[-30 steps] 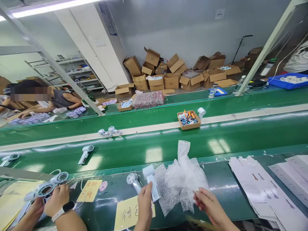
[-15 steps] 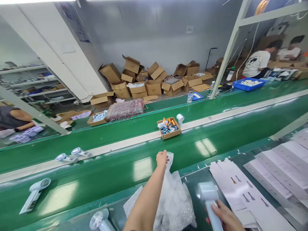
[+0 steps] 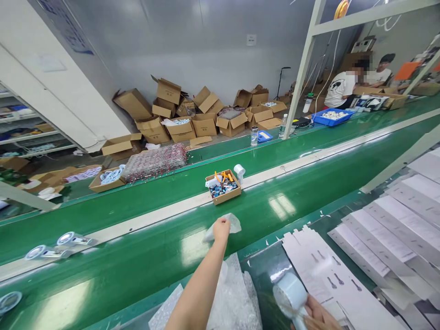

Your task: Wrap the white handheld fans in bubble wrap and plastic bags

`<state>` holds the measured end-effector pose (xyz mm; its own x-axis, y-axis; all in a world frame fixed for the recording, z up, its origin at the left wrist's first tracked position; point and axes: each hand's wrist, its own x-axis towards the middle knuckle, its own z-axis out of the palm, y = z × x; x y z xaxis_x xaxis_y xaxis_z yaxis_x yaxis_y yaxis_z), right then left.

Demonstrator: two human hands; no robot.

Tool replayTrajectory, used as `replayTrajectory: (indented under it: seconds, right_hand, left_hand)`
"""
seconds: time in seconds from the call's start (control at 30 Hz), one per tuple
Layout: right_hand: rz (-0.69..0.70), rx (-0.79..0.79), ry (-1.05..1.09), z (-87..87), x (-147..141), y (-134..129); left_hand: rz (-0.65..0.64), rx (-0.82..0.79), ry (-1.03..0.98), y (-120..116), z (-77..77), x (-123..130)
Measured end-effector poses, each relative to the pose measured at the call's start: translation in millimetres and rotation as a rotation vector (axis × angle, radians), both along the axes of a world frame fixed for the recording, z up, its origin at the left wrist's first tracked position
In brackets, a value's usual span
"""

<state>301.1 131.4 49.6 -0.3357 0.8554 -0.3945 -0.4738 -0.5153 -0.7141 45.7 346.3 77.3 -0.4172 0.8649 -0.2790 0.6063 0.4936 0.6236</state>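
My left hand (image 3: 222, 228) is closed on a clear bubble bag (image 3: 233, 223), held up over the green conveyor. A pile of bubble bags (image 3: 232, 293) lies below it at the bench edge, partly behind my forearm. At the lower right, my right hand (image 3: 318, 314) grips the handle of a pale blue handheld fan (image 3: 291, 293), its round head tilted up and left. White sheets with small dark printed shapes (image 3: 335, 275) lie beside that hand.
An open carton of small parts and orange-handled pliers (image 3: 224, 188) stands on the belt divider, a white fan (image 3: 239, 172) beside it. Two more fans (image 3: 72, 239) lie at left. Overlapping papers (image 3: 388, 238) cover the right. People sit beyond a blue tray (image 3: 332, 117).
My left hand has pulled one bubble bag up, apart from the pile. The fan in my right hand has tilted. The whole view has swung to the right.
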Motion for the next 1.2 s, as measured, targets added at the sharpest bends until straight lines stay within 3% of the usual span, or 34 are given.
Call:
replayTrajectory:
  seconds: [0.13,0.2,0.27,0.33,0.43,0.53,0.7,0.83,1.0,1.07,1.2]
  right_hand:
    - [-0.023,-0.022,0.191,49.3,-19,5]
    - [0.032,0.021,0.202,72.6,-31,10]
    - [0.125,0.032,0.211,88.4,-40,8]
    - [0.202,0.021,0.250,95.6,-43,-3]
    - [0.269,0.041,0.306,94.5,-41,-31]
    - [0.399,0.083,0.346,87.2,-42,-58]
    - [0.427,0.124,0.359,86.8,-59,-84]
    - [0.463,0.068,0.341,92.5,-62,-94]
    - [0.407,0.046,0.061,78.9,-61,-102]
    - [0.432,0.062,-0.018,72.5,-64,-106]
    - [0.380,0.058,-0.004,67.8,-66,-115]
  left_hand:
    - [-0.319,0.081,-0.211,-64,43.1,34]
    - [-0.457,0.073,-0.326,-103,61.7,41]
    - [-0.498,0.053,-0.449,-137,75.9,38]
    - [-0.442,0.023,-0.550,-164,85.0,29]
    - [-0.273,0.043,-0.663,-195,90.2,15]
    - [-0.188,0.144,-0.699,-221,89.6,15]
    - [-0.329,0.099,-0.595,-260,93.0,23]
    - [-0.427,0.063,-0.521,-282,99.8,0]
    - [-0.368,0.159,-0.490,-311,103.5,-16]
    - [-0.529,0.295,-0.327,-324,105.1,-7]
    - [-0.970,0.752,0.289,-347,108.8,3]
